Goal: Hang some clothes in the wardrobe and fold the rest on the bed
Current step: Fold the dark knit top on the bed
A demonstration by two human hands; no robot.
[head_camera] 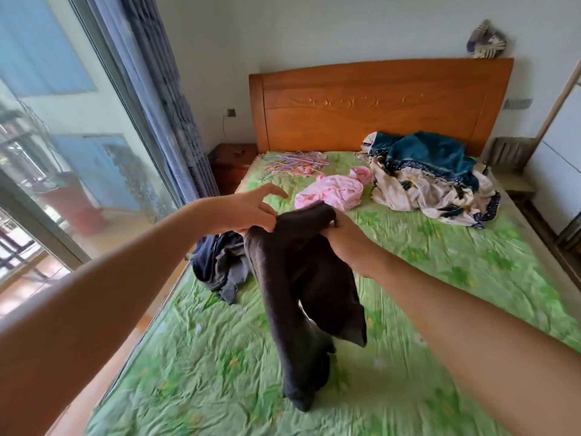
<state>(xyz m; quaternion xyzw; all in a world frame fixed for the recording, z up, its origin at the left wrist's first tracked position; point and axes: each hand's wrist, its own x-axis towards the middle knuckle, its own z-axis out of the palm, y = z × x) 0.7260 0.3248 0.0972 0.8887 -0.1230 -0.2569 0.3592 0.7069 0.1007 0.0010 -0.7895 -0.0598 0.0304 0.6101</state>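
A dark garment [301, 278] hangs above the bed [440, 262], its top gripped by the right hand [349, 243]. The left hand [248, 209] touches its upper edge, though whether it grips is unclear. Blue-grey clothes [217, 265] lie below the left hand, and a pink garment [330, 193] lies beyond both hands.
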